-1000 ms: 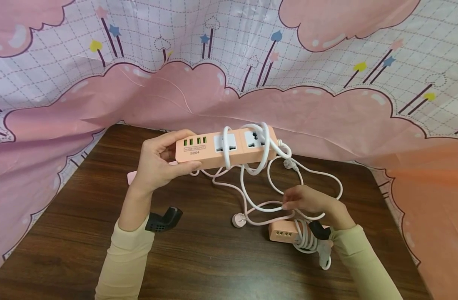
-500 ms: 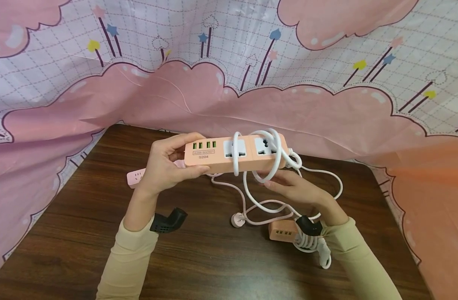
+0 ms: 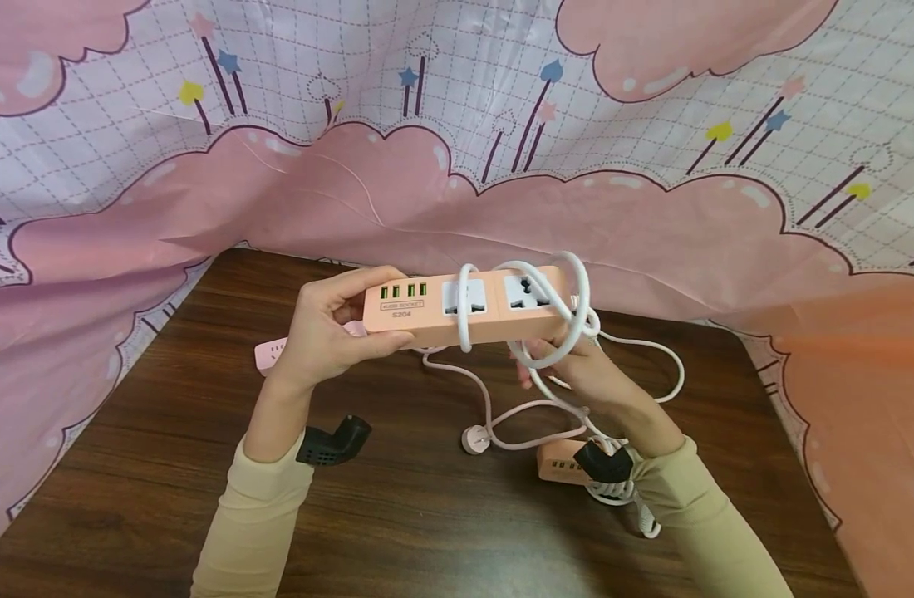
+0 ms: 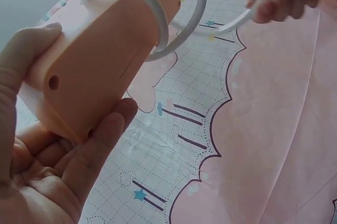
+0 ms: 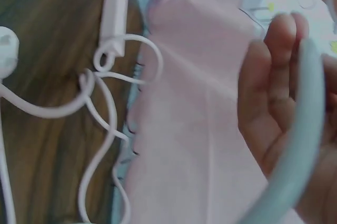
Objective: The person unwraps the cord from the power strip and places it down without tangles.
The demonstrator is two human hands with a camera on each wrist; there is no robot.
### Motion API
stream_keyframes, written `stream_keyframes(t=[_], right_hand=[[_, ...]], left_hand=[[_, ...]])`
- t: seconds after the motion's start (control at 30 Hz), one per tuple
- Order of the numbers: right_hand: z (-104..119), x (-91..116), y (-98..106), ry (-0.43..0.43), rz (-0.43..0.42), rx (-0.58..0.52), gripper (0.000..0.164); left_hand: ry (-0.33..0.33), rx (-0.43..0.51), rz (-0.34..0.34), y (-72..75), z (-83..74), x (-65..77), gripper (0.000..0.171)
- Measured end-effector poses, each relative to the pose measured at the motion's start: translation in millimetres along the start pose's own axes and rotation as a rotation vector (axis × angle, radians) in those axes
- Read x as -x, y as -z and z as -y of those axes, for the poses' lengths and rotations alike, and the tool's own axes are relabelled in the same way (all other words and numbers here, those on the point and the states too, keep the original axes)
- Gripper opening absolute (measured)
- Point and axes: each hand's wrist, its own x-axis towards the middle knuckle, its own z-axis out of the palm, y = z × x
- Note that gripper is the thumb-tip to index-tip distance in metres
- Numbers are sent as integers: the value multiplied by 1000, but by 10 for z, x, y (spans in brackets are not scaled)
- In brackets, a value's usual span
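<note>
My left hand (image 3: 318,324) holds a peach power strip (image 3: 494,332) by its left end, thumb along the front edge and fingers behind. The strip is raised over the table, its USB ports and white sockets facing me. Its white cable (image 3: 581,291) loops round the body and hangs in a wide loop at the right end. Under that end is my right hand (image 3: 595,378), partly hidden by the strip and cable. In the left wrist view, the right hand's curled fingers (image 4: 287,0) grip the cable. The cable (image 5: 303,124) runs across the palm in the right wrist view.
A second peach power strip (image 3: 556,461) lies at the right with its cord coiled, partly behind the right wrist's black camera (image 3: 602,462). A pink power strip (image 3: 267,355) lies at the left. Its round plug (image 3: 475,439) and loose cords spread over the dark wooden table (image 3: 397,515).
My right hand has risen from the cords near the table to the strip's right end and taken the cable. A cable loop there has shifted right, partly off the end. The strip moved slightly right.
</note>
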Motion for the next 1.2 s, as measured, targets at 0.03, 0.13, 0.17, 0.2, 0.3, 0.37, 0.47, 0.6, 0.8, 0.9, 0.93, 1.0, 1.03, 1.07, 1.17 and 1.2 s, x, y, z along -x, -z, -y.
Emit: stream_keyframes(t=[0.03,0.13,0.17,0.2,0.3,0.37,0.47,0.6,0.8,0.9,0.93,1.0,1.03,1.07,1.17,1.2], right_hand=[[30,17,26,15,-52,20,20],[114,76,111,56,-167,16,22],[138,94,138,81,-191,3,23],[155,112,166,117,-201,-11,24],[186,187,246,233,-192,-135,25],[189,241,303,323,-152,-182,22],[184,340,401,415,-61,-248,19],[176,472,546,430,31,-116,16],[95,541,638,346,84,372,24],[5,540,616,286,93,535,24],[-31,537,608,269,92,577,23],[-97,525,591,228,102,629,19],[-128,514,584,209,108,650,17],[-161,501,580,191,117,661,16],[-253,447,566,150,131,701,11],[-286,426,564,140,137,713,10]], left_hand=[[0,9,2,4,1,2,53],[1,24,7,11,5,7,53],[2,24,9,15,7,8,53],[4,22,8,21,10,10,54],[6,-3,2,55,19,18,54],[5,-24,-6,90,26,25,54],[-1,-42,-25,148,32,38,54],[-14,-32,-48,206,34,46,54],[-27,-11,-51,222,21,38,54],[-28,3,-44,213,17,33,52],[-31,4,-42,211,16,31,52],[-35,8,-41,203,13,28,51],[-38,10,-40,198,12,25,51],[-40,16,-40,193,11,22,51],[-49,6,-35,182,7,15,50],[-50,5,-34,179,6,14,50]])
